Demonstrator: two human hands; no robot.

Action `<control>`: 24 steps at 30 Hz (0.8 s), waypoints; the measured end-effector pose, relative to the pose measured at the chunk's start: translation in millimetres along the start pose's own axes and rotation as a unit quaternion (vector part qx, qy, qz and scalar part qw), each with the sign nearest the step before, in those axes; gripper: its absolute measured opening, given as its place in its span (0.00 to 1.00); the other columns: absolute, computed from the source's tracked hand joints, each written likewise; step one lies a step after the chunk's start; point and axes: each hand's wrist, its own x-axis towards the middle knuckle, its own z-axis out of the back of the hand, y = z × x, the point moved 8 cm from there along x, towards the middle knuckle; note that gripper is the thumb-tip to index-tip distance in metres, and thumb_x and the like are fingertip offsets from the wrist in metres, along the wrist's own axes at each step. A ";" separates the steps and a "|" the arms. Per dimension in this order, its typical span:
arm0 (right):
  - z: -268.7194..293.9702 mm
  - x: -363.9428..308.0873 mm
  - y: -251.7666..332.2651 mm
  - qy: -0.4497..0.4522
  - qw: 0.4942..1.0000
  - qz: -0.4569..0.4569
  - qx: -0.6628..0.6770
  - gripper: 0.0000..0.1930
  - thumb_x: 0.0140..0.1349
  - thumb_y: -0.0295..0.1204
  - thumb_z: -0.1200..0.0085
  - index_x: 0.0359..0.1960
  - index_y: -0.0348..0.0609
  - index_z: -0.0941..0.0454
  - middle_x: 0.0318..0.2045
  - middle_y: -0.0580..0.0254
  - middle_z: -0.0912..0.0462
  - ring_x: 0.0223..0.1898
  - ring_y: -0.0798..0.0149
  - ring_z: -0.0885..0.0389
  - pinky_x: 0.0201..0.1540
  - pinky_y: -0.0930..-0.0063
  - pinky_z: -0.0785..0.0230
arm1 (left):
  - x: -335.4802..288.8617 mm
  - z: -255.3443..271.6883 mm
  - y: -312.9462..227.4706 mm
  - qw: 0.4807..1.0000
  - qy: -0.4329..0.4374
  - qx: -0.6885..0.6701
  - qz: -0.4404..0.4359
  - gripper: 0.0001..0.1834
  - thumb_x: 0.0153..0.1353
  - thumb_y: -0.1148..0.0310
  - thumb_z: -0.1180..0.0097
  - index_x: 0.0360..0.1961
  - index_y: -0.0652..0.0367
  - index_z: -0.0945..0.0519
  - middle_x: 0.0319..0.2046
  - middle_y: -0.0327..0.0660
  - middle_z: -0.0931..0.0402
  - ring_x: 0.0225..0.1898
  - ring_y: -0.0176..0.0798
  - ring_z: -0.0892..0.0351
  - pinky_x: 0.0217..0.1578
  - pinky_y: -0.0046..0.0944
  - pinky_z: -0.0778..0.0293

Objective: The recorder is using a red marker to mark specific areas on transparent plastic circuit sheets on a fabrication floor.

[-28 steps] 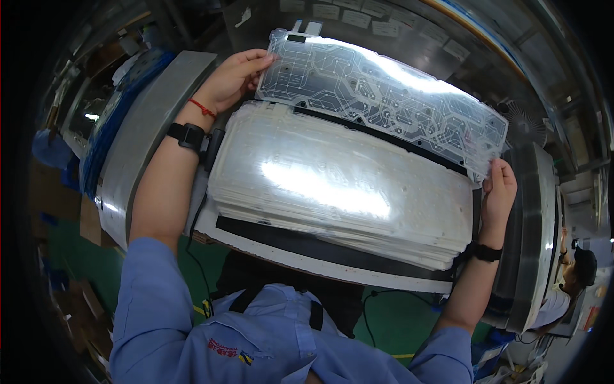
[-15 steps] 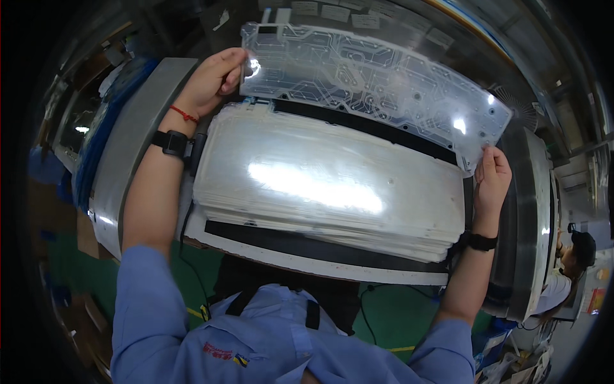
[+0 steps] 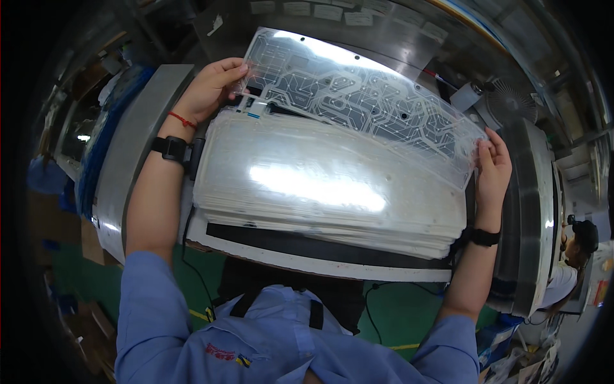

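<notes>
A clear plastic circuit sheet, printed with pale traces and dots, is stretched between my two hands. My left hand pinches its left end. At the other end, my right hand grips the right edge between thumb and fingers. The sheet tilts up at its far side, and its near edge overlaps the back of a tall stack of similar translucent sheets. Bright glare covers the middle of the stack. A small tail with blue marks shows by the sheet's left near corner.
The stack rests on a white-edged table with a dark top. Grey metal slabs stand at the left, and more stand at the right. A small fan and a white cylinder are at the far right. A co-worker is beyond.
The circuit sheet has flipped over, its tail now at the near side instead of the far side. It has come down over the back of the stack.
</notes>
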 end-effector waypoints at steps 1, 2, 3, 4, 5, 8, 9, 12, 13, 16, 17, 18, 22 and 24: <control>1.2 1.0 -1.8 0.002 1.000 -0.006 -0.006 0.16 0.64 0.23 0.50 0.53 0.33 0.30 0.30 0.68 0.22 0.28 0.79 0.28 0.31 0.87 0.38 | 2.3 0.7 2.3 1.000 0.010 0.006 0.004 0.14 0.66 0.67 0.52 0.50 0.62 0.27 0.36 0.35 0.21 0.28 0.20 0.27 0.26 0.19 0.33; 1.6 1.9 -2.3 0.004 1.000 -0.004 -0.003 0.16 0.63 0.23 0.50 0.53 0.33 0.29 0.30 0.68 0.22 0.28 0.79 0.28 0.30 0.87 0.37 | 3.3 2.0 4.4 1.000 0.019 0.013 0.008 0.14 0.66 0.66 0.52 0.50 0.62 0.26 0.34 0.34 0.21 0.26 0.19 0.28 0.24 0.19 0.34; 2.5 1.4 -4.3 0.005 1.000 -0.004 -0.001 0.16 0.63 0.23 0.50 0.52 0.33 0.29 0.30 0.68 0.22 0.28 0.79 0.28 0.30 0.87 0.37 | 2.6 1.7 4.4 1.000 0.012 0.016 0.012 0.14 0.67 0.66 0.52 0.49 0.62 0.26 0.34 0.34 0.21 0.25 0.19 0.29 0.23 0.18 0.35; 2.4 1.3 -5.3 0.006 1.000 -0.004 0.002 0.16 0.63 0.23 0.50 0.52 0.33 0.29 0.30 0.68 0.22 0.27 0.79 0.28 0.30 0.86 0.37 | 2.3 0.5 4.4 1.000 0.006 0.019 0.016 0.13 0.67 0.66 0.52 0.48 0.62 0.26 0.33 0.34 0.21 0.25 0.19 0.30 0.22 0.18 0.35; 1.9 1.4 -5.1 0.006 1.000 -0.005 0.003 0.16 0.63 0.23 0.50 0.52 0.33 0.29 0.30 0.68 0.22 0.27 0.79 0.28 0.30 0.86 0.37 | 1.8 -0.2 4.6 1.000 -0.001 0.023 0.021 0.13 0.67 0.65 0.52 0.48 0.61 0.26 0.32 0.34 0.21 0.24 0.18 0.31 0.22 0.17 0.36; 0.8 1.9 -5.2 0.009 1.000 -0.008 0.006 0.16 0.64 0.24 0.50 0.53 0.34 0.30 0.30 0.68 0.22 0.27 0.79 0.28 0.30 0.87 0.37 | 0.3 1.0 5.0 0.999 -0.003 0.022 0.024 0.14 0.67 0.65 0.51 0.48 0.61 0.26 0.33 0.34 0.22 0.24 0.18 0.32 0.21 0.16 0.36; 2.5 2.4 -7.2 0.012 1.000 -0.007 0.004 0.16 0.64 0.25 0.50 0.53 0.34 0.30 0.30 0.67 0.22 0.27 0.79 0.28 0.30 0.87 0.37 | 1.3 0.4 5.1 1.000 0.007 0.010 0.014 0.14 0.67 0.65 0.51 0.49 0.61 0.27 0.34 0.34 0.22 0.24 0.18 0.32 0.21 0.16 0.36; 4.1 1.5 -7.0 0.007 1.000 -0.015 0.015 0.18 0.65 0.27 0.51 0.55 0.34 0.31 0.31 0.66 0.22 0.27 0.78 0.28 0.30 0.87 0.36 | 4.2 2.4 5.6 1.000 0.008 -0.030 -0.001 0.14 0.67 0.65 0.51 0.50 0.61 0.27 0.35 0.35 0.23 0.24 0.18 0.34 0.22 0.15 0.36; 3.3 0.6 -6.0 0.003 1.000 -0.020 0.023 0.18 0.65 0.28 0.51 0.56 0.34 0.32 0.31 0.66 0.21 0.27 0.78 0.28 0.31 0.87 0.36 | 3.6 5.5 6.2 0.999 -0.012 -0.046 0.005 0.14 0.67 0.65 0.52 0.50 0.62 0.28 0.35 0.35 0.23 0.23 0.18 0.34 0.23 0.15 0.36; -5.9 0.2 -3.6 0.029 0.999 -0.039 0.016 0.20 0.66 0.29 0.52 0.57 0.35 0.33 0.32 0.65 0.21 0.28 0.77 0.28 0.33 0.85 0.35 | 5.6 18.1 10.1 0.998 -0.025 -0.065 0.007 0.16 0.68 0.66 0.53 0.52 0.63 0.29 0.38 0.37 0.24 0.26 0.18 0.31 0.27 0.15 0.32; -7.2 0.1 -4.9 0.040 0.998 -0.047 0.004 0.19 0.66 0.30 0.52 0.57 0.35 0.33 0.33 0.65 0.21 0.28 0.77 0.28 0.34 0.85 0.34 | 6.6 22.8 11.9 0.998 -0.021 -0.067 0.004 0.16 0.68 0.66 0.53 0.53 0.63 0.30 0.39 0.37 0.24 0.28 0.18 0.30 0.29 0.15 0.30; -6.6 -0.2 -9.2 0.050 0.997 -0.055 -0.010 0.19 0.66 0.30 0.52 0.57 0.36 0.33 0.33 0.65 0.21 0.29 0.77 0.27 0.35 0.84 0.34 | 6.5 21.1 10.3 0.997 -0.041 -0.072 0.000 0.18 0.68 0.66 0.54 0.55 0.64 0.31 0.41 0.39 0.24 0.31 0.20 0.28 0.33 0.17 0.28; -16.3 -4.7 -18.9 0.143 0.984 -0.079 -0.070 0.19 0.66 0.30 0.51 0.57 0.38 0.32 0.35 0.67 0.22 0.35 0.76 0.27 0.41 0.83 0.36 | 4.4 16.6 4.9 0.989 -0.104 -0.101 -0.014 0.23 0.68 0.64 0.54 0.59 0.66 0.35 0.50 0.46 0.27 0.44 0.30 0.24 0.45 0.25 0.24; -26.4 -12.7 -23.9 0.188 0.970 -0.129 -0.080 0.18 0.64 0.29 0.49 0.55 0.39 0.29 0.35 0.71 0.23 0.36 0.77 0.30 0.43 0.84 0.39 | 4.5 17.0 3.8 0.990 -0.099 -0.101 -0.018 0.24 0.68 0.63 0.54 0.59 0.67 0.35 0.53 0.48 0.28 0.47 0.34 0.24 0.48 0.28 0.24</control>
